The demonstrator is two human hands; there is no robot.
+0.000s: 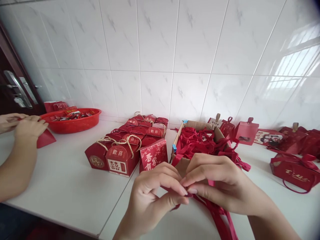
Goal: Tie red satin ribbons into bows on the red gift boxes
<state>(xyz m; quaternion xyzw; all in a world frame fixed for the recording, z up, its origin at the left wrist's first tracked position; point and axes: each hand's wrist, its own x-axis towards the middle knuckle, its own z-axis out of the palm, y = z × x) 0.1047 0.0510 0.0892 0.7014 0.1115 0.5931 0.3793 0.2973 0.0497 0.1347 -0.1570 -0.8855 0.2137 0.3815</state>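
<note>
My left hand and my right hand meet above the table's front, fingertips pinched close together. Between them is a dark red ribbon, whose loose ends hang down below my right hand. The fingers hide most of the pinched part. Just behind my hands stands an open cardboard box with a heap of red ribbons, some spilling over its right side. A red printed carton with white characters stands behind my left hand, partly covered by it.
Rows of red gift boxes tied with cord stand left of centre. A red basin of wrapped sweets sits farther left, beside another person's hands folding red card. More red boxes line the tiled wall; a ribboned box lies right.
</note>
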